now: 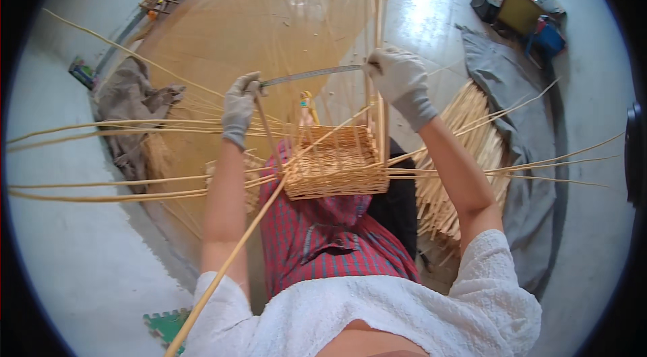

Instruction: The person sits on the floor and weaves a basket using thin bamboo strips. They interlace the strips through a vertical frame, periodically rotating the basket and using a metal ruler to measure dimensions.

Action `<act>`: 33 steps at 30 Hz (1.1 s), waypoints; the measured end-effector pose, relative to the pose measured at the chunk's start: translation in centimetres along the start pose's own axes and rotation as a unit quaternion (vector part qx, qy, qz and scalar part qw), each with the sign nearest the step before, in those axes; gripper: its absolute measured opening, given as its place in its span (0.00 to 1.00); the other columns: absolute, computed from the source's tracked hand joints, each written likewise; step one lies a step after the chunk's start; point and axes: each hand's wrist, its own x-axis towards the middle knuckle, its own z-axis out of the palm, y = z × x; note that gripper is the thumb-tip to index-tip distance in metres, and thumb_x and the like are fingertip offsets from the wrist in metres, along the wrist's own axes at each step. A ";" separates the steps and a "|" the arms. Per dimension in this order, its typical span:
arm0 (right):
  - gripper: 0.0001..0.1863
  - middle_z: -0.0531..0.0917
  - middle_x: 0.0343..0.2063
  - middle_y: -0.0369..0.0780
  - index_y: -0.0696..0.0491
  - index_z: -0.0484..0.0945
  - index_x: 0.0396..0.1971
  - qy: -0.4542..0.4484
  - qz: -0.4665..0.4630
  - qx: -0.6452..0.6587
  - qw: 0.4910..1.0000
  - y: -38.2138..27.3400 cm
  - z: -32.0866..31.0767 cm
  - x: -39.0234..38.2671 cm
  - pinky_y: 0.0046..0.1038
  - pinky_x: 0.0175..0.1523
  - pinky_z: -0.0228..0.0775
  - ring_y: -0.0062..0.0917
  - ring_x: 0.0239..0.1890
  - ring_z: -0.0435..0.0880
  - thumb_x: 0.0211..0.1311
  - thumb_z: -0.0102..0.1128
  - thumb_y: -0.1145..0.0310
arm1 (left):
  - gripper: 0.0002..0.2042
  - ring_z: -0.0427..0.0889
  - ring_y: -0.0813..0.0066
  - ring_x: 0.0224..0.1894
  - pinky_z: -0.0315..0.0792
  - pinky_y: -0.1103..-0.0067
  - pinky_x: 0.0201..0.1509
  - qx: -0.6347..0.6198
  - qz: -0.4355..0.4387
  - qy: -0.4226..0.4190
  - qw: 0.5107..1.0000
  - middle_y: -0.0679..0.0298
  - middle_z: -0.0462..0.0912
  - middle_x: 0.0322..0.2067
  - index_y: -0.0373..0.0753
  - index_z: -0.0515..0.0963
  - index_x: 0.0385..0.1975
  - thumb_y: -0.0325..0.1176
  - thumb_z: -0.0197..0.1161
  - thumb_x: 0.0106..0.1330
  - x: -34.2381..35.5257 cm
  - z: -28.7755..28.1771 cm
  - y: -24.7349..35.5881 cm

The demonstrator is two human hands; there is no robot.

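A half-woven wicker basket (330,161) rests on my lap, with long pale canes (121,129) sticking out sideways and upward from it. Above its far side a thin grey ruler (313,75) with markings spans the gap between my hands. My left hand (240,106), in a whitish work glove, is closed on the ruler's left end, beside a brown upright stick (265,124) at the basket's left corner. My right hand (402,81), gloved too, pinches the right end against the tall upright canes (379,27). One thick cane (229,266) runs diagonally past my left arm.
A bundle of cut canes (465,175) lies on grey cloth (532,188) to the right. At the left is a crumpled grey-brown cloth (131,104). Boxes and clutter (522,7) stand along the far right wall. A green foam mat (165,327) lies at lower left.
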 end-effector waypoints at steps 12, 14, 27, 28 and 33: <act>0.16 0.89 0.39 0.47 0.51 0.87 0.45 -0.189 0.019 0.102 0.976 6.5 -4.3 -1.2 0.37 0.51 0.77 0.41 0.43 0.88 0.67 0.60 0.56 | 0.24 0.87 0.72 0.41 0.85 0.73 0.48 -0.159 -0.033 0.049 0.986 0.59 0.86 0.45 0.36 0.76 0.61 0.50 0.50 0.80 -1.1 1.6 2.1; 0.17 0.89 0.38 0.47 0.51 0.87 0.45 -0.177 0.030 0.131 0.975 5.9 -3.7 -0.6 0.37 0.50 0.77 0.40 0.43 0.88 0.67 0.60 0.56 | 0.21 0.87 0.72 0.41 0.85 0.74 0.48 -0.251 -0.054 0.016 0.966 0.59 0.86 0.46 0.35 0.76 0.61 0.44 0.53 0.80 -0.4 0.9 2.0; 0.15 0.89 0.39 0.48 0.50 0.86 0.50 -0.132 -0.003 0.107 0.986 9.6 0.0 0.5 0.38 0.53 0.78 0.41 0.43 0.88 0.68 0.58 0.64 | 0.15 0.86 0.69 0.45 0.87 0.73 0.51 -0.126 -0.088 0.035 0.987 0.59 0.85 0.49 0.34 0.77 0.60 0.24 0.54 0.77 0.5 1.6 0.0; 0.16 0.89 0.40 0.48 0.49 0.86 0.51 -0.133 -0.009 0.108 0.985 9.6 0.2 0.5 0.38 0.52 0.78 0.40 0.42 0.88 0.68 0.58 0.65 | 0.15 0.86 0.70 0.44 0.86 0.74 0.49 -0.112 -0.088 0.036 0.989 0.59 0.85 0.49 0.34 0.78 0.60 0.24 0.54 0.77 0.3 1.6 0.2; 0.18 0.89 0.42 0.48 0.47 0.85 0.54 -0.237 -0.006 0.080 0.968 8.3 -1.4 1.4 0.34 0.48 0.79 0.35 0.38 0.88 0.67 0.56 0.71 | 0.15 0.86 0.71 0.39 0.85 0.77 0.43 -0.004 -0.070 0.028 0.997 0.59 0.86 0.46 0.32 0.78 0.59 0.23 0.52 0.78 0.4 2.1 0.3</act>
